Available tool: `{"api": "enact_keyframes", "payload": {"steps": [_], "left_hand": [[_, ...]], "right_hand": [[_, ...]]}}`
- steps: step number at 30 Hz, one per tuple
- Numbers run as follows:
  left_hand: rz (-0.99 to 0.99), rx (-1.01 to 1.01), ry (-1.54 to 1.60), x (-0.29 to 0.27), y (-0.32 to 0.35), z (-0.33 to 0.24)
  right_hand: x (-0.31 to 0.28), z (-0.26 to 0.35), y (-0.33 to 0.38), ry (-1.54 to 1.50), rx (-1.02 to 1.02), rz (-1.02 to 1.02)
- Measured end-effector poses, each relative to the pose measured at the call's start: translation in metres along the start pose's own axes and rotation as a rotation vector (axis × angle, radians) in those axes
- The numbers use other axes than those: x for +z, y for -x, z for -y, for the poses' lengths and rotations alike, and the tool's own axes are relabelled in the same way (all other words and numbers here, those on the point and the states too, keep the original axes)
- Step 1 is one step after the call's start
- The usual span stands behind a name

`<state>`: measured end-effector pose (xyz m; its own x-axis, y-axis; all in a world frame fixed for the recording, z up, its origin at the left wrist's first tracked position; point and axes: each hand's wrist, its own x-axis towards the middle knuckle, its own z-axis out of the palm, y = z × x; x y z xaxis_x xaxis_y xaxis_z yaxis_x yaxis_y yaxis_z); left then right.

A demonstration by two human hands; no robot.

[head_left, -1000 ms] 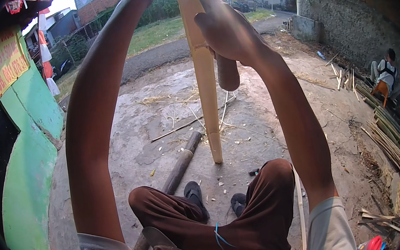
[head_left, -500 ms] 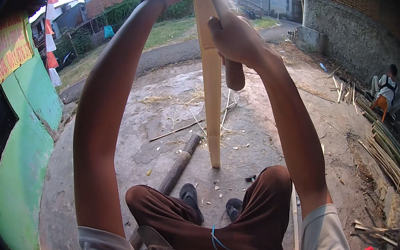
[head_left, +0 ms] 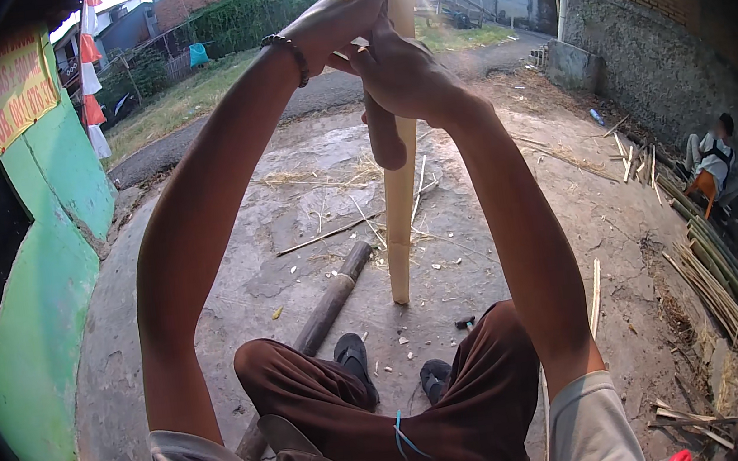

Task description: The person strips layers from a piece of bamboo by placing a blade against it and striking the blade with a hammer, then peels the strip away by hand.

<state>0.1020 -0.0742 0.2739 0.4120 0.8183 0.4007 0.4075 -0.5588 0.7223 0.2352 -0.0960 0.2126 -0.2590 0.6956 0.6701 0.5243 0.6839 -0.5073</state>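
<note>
A pale split bamboo piece (head_left: 398, 227) stands upright before me, its lower end on the concrete and its top beyond the upper edge of the view. My right hand (head_left: 411, 75) is closed round the wooden handle of a knife (head_left: 386, 137); the handle points down, and a bit of blade shows above. Against the right hand, at the base of the blade, is my left hand (head_left: 332, 30), fingers bent. What it grips there is hidden. Both hands are in front of the bamboo's upper part.
A dark bamboo pole (head_left: 331, 298) lies slantwise left of my feet. Shavings and thin sticks (head_left: 329, 235) litter the concrete. A small dark tool (head_left: 464, 322) rests by my right knee. Bamboo strips (head_left: 709, 301) are piled at the right, near a seated person (head_left: 714, 159). A green wall (head_left: 45, 340) stands left.
My left hand has come down from the top to meet the right hand. The right hand and knife have shifted left, across the bamboo's front. The bamboo leans slightly more to the right.
</note>
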Motion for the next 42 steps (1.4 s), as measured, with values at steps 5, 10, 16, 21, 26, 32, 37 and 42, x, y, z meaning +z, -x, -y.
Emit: {"api": "enact_keyframes", "payload": {"steps": [5,10,16,21,26,32,37,42], "left_hand": [[-0.017,-0.038,-0.075,0.009,0.015,0.007],[-0.139,-0.081,-0.007,0.008,0.012,0.018],[-0.160,-0.066,-0.133,-0.005,0.005,0.023],[-0.182,-0.041,-0.306,0.001,-0.002,0.037],[-0.147,-0.199,0.314,0.013,0.003,0.099],[-0.227,-0.598,1.565,0.230,0.039,0.234],[-0.395,-0.653,1.676,0.297,0.012,0.285],[-0.450,-0.294,1.117,0.312,-0.033,0.362]], "right_hand": [[0.011,-0.010,0.001,-0.309,-0.016,-0.024],[0.029,-0.018,-0.004,-0.334,-0.126,-0.013],[0.032,-0.017,0.006,-0.577,-0.096,0.045],[0.033,-0.032,0.014,-0.798,-0.062,0.065],[-0.046,-0.211,-0.011,-0.539,0.194,-0.190],[0.108,-0.438,-0.007,-1.057,0.278,-0.351],[0.151,-0.460,-0.032,-0.378,0.439,-0.361],[0.154,-0.515,-0.051,-0.117,0.540,-0.426]]}}
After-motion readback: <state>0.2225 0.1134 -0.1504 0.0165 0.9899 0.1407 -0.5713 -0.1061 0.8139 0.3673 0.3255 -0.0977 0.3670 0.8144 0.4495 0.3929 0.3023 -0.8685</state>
